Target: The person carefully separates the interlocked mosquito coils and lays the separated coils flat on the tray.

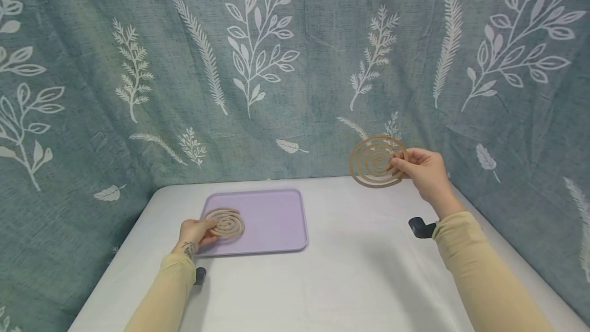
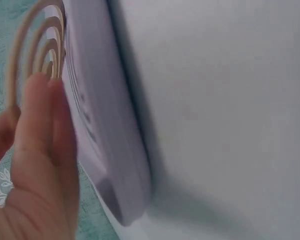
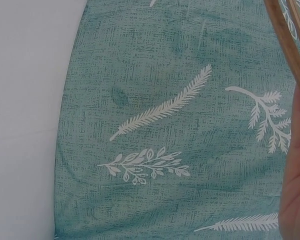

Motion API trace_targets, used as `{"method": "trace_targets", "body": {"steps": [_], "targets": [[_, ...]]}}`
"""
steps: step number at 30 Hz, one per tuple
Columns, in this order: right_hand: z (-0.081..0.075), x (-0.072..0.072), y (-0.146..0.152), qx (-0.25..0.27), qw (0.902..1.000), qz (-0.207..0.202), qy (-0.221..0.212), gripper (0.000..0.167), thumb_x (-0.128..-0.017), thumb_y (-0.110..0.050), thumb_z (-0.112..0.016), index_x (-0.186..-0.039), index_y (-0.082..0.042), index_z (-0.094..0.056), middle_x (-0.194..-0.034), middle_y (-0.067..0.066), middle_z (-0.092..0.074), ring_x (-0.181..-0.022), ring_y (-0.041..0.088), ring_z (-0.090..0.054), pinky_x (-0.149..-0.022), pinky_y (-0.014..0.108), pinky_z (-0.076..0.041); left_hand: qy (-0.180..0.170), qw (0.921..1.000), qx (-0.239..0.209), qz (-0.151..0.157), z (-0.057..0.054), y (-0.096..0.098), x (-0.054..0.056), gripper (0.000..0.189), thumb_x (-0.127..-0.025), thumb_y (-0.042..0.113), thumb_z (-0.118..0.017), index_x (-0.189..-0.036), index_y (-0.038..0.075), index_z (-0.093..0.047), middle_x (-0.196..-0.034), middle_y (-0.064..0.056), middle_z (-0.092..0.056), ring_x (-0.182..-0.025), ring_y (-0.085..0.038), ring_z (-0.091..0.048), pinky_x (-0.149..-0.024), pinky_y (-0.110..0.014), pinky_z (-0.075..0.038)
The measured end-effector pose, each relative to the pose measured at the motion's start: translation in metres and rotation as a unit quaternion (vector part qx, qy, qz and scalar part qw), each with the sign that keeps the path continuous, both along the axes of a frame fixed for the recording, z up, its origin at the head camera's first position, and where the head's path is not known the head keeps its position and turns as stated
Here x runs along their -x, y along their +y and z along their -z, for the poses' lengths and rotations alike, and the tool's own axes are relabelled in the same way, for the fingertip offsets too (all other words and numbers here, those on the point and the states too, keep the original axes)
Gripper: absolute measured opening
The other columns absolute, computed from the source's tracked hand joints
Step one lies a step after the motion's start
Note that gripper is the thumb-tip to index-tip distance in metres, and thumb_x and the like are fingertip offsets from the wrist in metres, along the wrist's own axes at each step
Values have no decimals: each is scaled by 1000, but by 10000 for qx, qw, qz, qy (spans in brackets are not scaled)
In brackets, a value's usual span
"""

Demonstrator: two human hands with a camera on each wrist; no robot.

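Observation:
A tan mosquito coil (image 1: 227,225) is pinched in my left hand (image 1: 194,234), over the left part of a lilac tray (image 1: 274,219). In the left wrist view, that coil (image 2: 12,70) stands tilted beside the tray's rim; whether it touches the tray I cannot tell. My right hand (image 1: 425,172) holds a second, browner mosquito coil (image 1: 377,185) by its right side, raised above the table's far edge, its spiral facing the head camera. Only part of this coil (image 3: 284,42) and the hand's edge (image 3: 296,180) enter the right wrist view.
The tray lies on a white-covered table (image 1: 322,286), left of its middle, near the back. A green curtain (image 1: 318,86) with white leaf prints hangs behind and along both sides. Dark wrist-camera mounts (image 1: 420,228) jut from both wrists.

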State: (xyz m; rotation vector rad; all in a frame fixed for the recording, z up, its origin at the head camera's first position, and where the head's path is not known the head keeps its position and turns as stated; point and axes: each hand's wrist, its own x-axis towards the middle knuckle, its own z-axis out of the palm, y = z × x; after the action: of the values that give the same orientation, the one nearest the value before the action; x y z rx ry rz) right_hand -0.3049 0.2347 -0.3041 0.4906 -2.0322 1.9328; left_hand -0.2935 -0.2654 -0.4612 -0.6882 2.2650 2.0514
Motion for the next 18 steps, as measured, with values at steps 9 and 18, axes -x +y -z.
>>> {"method": "trace_targets", "body": {"steps": [9,18], "targets": [[-1,-1,-1,17,10000,27,15,11,-83,1,-65,-75,-7,-69,-70,-6,-69,-61,7,-67,-54,19,-55,-128,9926,1207,22,0,-3,-5,38,-84,16,-58,-103,-13,-44,-68,-13,-59,-51,-16,-62,-57,-29,-58],[-1,-1,1,-128,9998,49,126,8,-82,-4,-68,-76,-11,-69,-67,-6,-69,-60,6,-66,-53,18,-54,-188,9754,2183,249,-10,-4,-11,48,-83,22,-55,-107,-18,-47,-73,-18,-60,-55,-18,-63,-56,-28,-57]]}}
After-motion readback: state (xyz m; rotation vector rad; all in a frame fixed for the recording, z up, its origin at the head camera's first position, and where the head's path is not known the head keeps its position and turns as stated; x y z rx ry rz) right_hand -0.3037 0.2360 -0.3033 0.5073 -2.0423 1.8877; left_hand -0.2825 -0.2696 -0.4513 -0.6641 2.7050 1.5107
